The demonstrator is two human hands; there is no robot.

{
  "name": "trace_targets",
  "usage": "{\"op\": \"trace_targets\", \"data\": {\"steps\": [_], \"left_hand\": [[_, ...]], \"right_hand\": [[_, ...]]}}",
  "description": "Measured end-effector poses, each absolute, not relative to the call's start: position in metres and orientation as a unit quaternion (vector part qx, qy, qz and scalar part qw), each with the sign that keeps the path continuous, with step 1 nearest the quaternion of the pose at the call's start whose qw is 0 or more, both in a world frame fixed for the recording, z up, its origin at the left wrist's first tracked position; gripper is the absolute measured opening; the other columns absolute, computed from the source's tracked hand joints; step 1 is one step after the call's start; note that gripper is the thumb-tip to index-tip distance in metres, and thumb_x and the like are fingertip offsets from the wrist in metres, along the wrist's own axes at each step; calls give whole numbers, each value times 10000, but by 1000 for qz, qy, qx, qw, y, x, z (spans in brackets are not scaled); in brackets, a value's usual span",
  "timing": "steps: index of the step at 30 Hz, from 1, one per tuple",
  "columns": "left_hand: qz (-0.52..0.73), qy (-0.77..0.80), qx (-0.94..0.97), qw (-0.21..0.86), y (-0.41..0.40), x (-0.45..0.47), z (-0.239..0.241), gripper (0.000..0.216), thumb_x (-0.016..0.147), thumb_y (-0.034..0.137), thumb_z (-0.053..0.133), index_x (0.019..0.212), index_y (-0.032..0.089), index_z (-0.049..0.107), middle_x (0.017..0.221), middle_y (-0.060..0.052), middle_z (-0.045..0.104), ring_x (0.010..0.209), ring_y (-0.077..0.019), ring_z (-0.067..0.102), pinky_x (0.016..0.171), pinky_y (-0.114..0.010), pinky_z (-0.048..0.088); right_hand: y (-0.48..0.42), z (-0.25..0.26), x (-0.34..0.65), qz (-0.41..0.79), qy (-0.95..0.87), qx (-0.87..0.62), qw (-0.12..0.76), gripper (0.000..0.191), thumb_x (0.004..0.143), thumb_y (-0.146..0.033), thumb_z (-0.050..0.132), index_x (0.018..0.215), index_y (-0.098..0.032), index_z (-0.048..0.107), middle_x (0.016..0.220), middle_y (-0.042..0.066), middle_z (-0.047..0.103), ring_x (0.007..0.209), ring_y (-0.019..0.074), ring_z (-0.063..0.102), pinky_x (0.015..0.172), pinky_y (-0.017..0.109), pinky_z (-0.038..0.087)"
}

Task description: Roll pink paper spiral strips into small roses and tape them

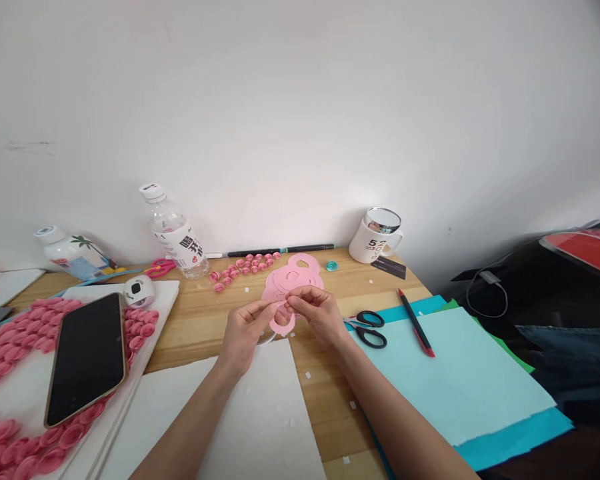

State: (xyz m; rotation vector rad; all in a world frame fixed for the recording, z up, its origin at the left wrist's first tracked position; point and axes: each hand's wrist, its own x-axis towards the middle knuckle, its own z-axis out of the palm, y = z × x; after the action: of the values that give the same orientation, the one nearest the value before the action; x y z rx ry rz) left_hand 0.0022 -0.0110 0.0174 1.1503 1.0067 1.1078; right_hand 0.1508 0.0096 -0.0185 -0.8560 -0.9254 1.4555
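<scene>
My left hand (pixel 246 328) and my right hand (pixel 321 313) meet over the wooden table, thumbs and fingers pinched close together. Between the fingertips is a piece of pink paper (pixel 281 300), mostly hidden by the fingers. A pink paper ring (pixel 283 329) shows just below them; whether it joins the held piece I cannot tell. Right behind my hands lies a pile of pink paper cut-outs (pixel 305 261) with curved edges. Several small rolled pink paper flowers (pixel 245 265) sit left of the pile, and a teal paper roll (pixel 332 266) is to its right.
A bottle (pixel 177 233) and a mug (pixel 375 237) stand by the wall. Black scissors (pixel 371 328) lie near blue paper sheets (pixel 460 373) with a pen (pixel 417 323) on top. At left, a phone (pixel 87 360) rests on a board covered in pink flowers (pixel 10 347). White paper (pixel 240 413) lies in front.
</scene>
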Motion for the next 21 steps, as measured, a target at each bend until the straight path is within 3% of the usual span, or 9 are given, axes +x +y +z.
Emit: {"op": "trace_targets", "data": {"steps": [3,8,15,21], "left_hand": [[471,437,500,581,-11,3,18,219,731,321,597,596,157,650,656,-34,642,679,-152,578,724,-292,459],[460,453,490,586,-12,4,19,209,729,316,599,616,147,646,620,-20,605,634,-130,544,657,-252,458],[462,441,459,617,-12,6,18,211,717,315,616,596,145,640,648,-20,612,628,-123,536,614,-235,454],[471,458,435,616,-11,5,15,183,689,313,652,657,134,672,663,-27,625,636,-128,548,647,-260,465]], "right_hand": [[9,-18,151,616,-397,-370,571,142,617,-258,741,683,-170,651,600,-9,644,568,106,576,569,245,460],[9,-16,150,612,-386,-388,571,179,580,-268,759,684,-174,648,709,14,688,573,113,584,563,254,459],[7,-15,148,598,-406,-388,572,155,596,-280,748,630,-164,650,574,3,644,536,113,570,550,252,459],[10,-19,149,615,-398,-387,560,238,615,-314,735,804,-179,683,690,26,683,633,141,618,620,280,497]]}}
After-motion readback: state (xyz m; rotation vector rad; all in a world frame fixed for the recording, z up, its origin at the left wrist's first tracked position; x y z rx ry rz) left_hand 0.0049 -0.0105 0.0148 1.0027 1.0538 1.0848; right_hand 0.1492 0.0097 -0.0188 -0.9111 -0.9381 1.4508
